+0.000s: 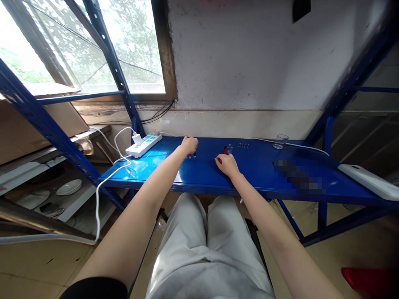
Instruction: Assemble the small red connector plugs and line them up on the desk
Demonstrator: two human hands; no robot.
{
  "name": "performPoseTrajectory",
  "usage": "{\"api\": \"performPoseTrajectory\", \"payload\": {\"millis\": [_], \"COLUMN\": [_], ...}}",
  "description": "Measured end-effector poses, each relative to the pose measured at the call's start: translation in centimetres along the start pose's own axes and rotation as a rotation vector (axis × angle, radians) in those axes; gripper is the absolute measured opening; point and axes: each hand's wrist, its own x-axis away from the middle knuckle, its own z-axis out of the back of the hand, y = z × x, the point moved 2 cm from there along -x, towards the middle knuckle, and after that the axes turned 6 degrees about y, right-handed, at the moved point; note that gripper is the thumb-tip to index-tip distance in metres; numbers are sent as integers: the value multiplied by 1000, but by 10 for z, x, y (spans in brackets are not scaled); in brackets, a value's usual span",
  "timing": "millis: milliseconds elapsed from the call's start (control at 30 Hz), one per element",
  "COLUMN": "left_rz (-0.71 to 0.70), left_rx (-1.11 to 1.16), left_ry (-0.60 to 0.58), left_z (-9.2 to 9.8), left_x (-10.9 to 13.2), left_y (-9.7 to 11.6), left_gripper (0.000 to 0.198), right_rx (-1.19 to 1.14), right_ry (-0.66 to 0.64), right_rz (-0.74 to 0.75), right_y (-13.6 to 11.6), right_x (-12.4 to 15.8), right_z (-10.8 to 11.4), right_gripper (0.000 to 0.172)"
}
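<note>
My left hand [189, 145] is at the far left-middle of the blue table [205, 170], with its fingers curled down. Just below it lie several small red and dark pieces [190, 156], partly covered by the hand. My right hand [228, 164] rests low over the table's middle, thumb and fingers drawn together. Behind its knuckles are a small red-and-black piece [225, 150] and clear bluish pieces [230, 148], too small to name. What either hand holds, if anything, is hidden. A group of several tiny metallic pieces [243, 145] stands further right.
A white power strip [144, 145] with a plugged-in charger sits at the table's left end, its cable looping off the edge. A clear glass [280, 141] stands back right, a blurred dark object [297, 176] before it. A white flat device [370, 181] lies far right.
</note>
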Motion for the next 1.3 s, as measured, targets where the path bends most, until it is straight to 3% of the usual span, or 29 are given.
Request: {"api": "performPoseTrajectory", "payload": {"millis": [533,1300], "left_rz": [22,-5], "left_rx": [-41,-10], "left_ry": [-66,-92], "left_z": [10,7], "left_x": [2,-3], "left_y": [-2,-4], "left_gripper": [23,20], "right_rx": [-10,-19], "right_ry": [-4,4], "right_rz": [-6,-5], "right_y": [0,4], "right_x": [1,0], "right_z": [0,-5], "right_gripper": [28,27]}}
